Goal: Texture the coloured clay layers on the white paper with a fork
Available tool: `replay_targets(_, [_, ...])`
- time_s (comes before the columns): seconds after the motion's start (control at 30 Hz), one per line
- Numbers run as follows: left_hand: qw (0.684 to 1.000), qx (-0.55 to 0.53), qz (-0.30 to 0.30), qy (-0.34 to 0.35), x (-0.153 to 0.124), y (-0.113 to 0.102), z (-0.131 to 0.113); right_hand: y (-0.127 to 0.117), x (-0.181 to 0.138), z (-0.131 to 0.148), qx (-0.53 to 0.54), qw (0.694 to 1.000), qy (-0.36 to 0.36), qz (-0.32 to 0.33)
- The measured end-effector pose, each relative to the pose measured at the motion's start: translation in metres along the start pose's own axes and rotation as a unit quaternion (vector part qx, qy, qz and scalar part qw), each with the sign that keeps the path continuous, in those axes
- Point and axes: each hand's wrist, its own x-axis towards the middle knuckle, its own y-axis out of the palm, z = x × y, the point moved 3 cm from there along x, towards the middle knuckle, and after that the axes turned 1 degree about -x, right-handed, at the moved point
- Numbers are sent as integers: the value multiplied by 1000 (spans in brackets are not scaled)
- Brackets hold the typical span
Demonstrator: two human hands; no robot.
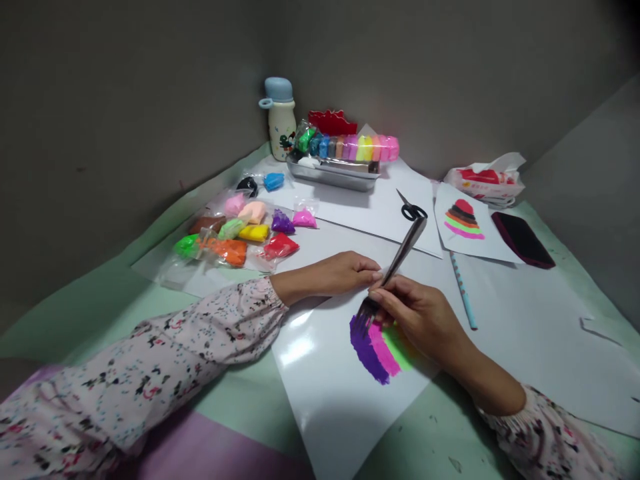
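Observation:
My right hand is closed around a metal fork, its handle slanting up and its tines pointing down. The tines touch the purple strip of clay on a glossy white sheet. Pink clay and green clay lie in bands beside the purple, partly hidden by my right hand. At the sheet's far corner my left hand is closed, with the paper's corner at its thumb and fingers. Its fingertips are partly hidden.
Several bagged clay lumps lie at left. Behind stand a bottle, a metal tray and a clay pack. To the right are scissors, a pencil, a clay picture card, a phone and tissues.

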Motion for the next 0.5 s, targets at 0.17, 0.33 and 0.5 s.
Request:
replay_targets(0.17, [1000, 16, -5, 5, 1, -1, 0, -5, 2, -6, -1, 999, 16, -39])
replay_targets(0.33, [999, 32, -2, 1, 1, -2, 0, -10, 2, -5, 21, 996, 20, -79])
replay_targets(0.5, [1000, 30, -5, -2, 0, -2, -1, -8, 0, -1, 18, 999, 18, -22])
